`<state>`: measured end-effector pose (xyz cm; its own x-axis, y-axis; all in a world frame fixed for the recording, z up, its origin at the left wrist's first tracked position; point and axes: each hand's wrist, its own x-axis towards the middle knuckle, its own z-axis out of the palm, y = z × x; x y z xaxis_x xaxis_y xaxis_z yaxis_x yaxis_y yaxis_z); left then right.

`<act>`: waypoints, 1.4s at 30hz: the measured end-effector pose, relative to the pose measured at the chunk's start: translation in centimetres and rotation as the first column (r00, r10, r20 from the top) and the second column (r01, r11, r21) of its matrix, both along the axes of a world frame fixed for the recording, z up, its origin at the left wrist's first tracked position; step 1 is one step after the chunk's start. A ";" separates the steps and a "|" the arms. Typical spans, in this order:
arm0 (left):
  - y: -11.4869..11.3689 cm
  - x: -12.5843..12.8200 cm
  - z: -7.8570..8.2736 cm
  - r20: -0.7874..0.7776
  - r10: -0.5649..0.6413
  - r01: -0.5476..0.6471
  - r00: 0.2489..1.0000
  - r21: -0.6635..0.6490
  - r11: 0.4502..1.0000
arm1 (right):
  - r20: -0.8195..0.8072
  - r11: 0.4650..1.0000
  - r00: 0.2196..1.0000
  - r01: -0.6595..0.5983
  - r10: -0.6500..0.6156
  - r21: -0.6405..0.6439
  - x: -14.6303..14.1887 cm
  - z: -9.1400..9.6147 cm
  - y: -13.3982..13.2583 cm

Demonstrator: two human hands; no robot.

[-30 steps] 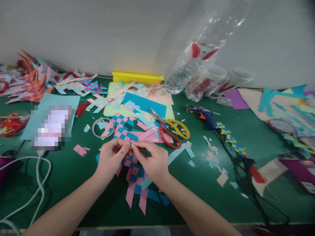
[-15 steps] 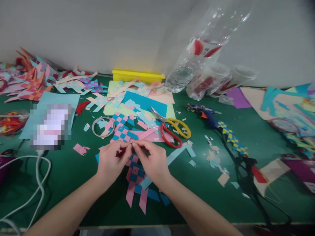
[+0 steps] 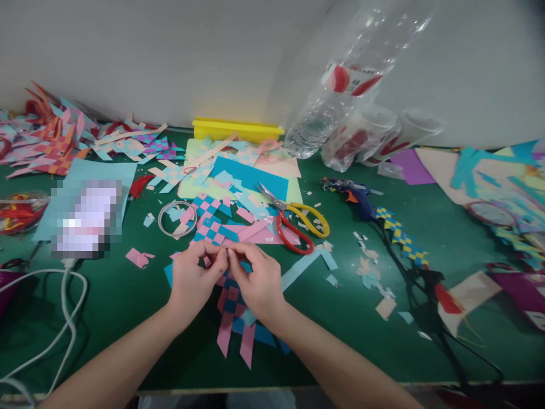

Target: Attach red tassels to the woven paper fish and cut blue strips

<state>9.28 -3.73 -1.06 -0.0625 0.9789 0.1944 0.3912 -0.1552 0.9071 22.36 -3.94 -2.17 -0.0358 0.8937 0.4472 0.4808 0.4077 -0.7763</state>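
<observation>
My left hand [image 3: 196, 278] and my right hand [image 3: 258, 278] meet at the fingertips in the middle, thumbs and forefingers pinched together. Whatever they hold is too small or hidden to make out. Just below them lies a pink and blue woven paper piece [image 3: 232, 307] with pointed strips toward the table's front edge, partly covered by my right hand. Beyond my fingers sits another pink and blue woven paper piece [image 3: 208, 218]. A roll of tape [image 3: 159, 221] is to its left. Scissors [image 3: 280, 221] with one red and one yellow handle lie open to its right.
A blue glue gun [image 3: 361, 204] with a black cable lies at the right, near a yellow and blue woven strip [image 3: 400, 236]. A clear bottle [image 3: 327, 108] and plastic cups stand against the wall. At the left are a phone [image 3: 89, 216] with a white cable [image 3: 68, 307] and piled paper weavings.
My right hand has shifted slightly left, closer to my left hand. Both hands keep their fingertips pinched together. The view has drifted a little; the things on the table stay put.
</observation>
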 end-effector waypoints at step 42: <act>0.1 -0.1 0.5 0.066 -0.015 0.019 0.998 -0.064 0.998 | 0.078 0.990 0.997 -0.032 0.022 0.135 0.6 0.5 0.7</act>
<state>9.15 -3.58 -0.60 -0.0564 0.9904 0.1265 0.3284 -0.1012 0.9391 22.98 -3.24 -1.66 -0.0978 0.8228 0.5598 0.5238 0.5209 -0.6741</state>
